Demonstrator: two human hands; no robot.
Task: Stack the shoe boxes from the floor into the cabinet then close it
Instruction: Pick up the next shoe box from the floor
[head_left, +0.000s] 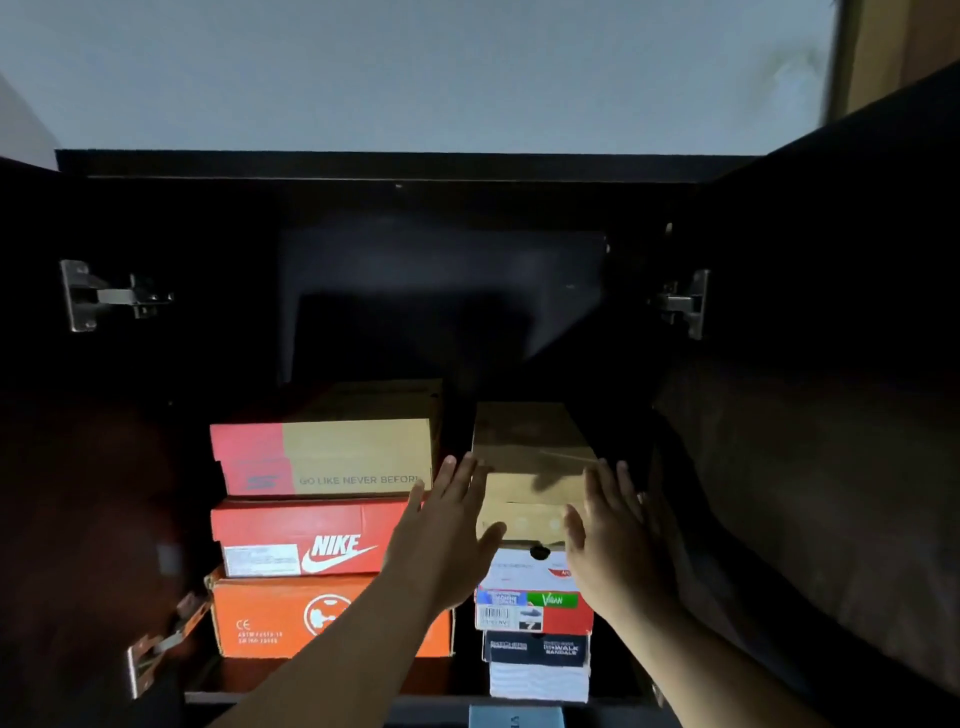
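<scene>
Inside the dark open cabinet (395, 166) stand two stacks of shoe boxes. The left stack has an orange box (270, 618) at the bottom, a red Nike box (291, 535) on it, and a red-and-tan box (322, 457) on top. On the right stack a plain tan box (530, 457) lies uppermost, over a white-and-red box (530, 603) and a dark Skechers box (535, 649). My left hand (447, 535) and my right hand (613, 535) are raised with fingers spread, flanking the front end of the tan box and gripping nothing.
Both cabinet doors stand open, the left one (78, 467) and the right one (831, 415), with metal hinges (98, 296) showing. A light blue box (514, 717) peeks in at the bottom edge below the shelf. Dark free room remains above both stacks.
</scene>
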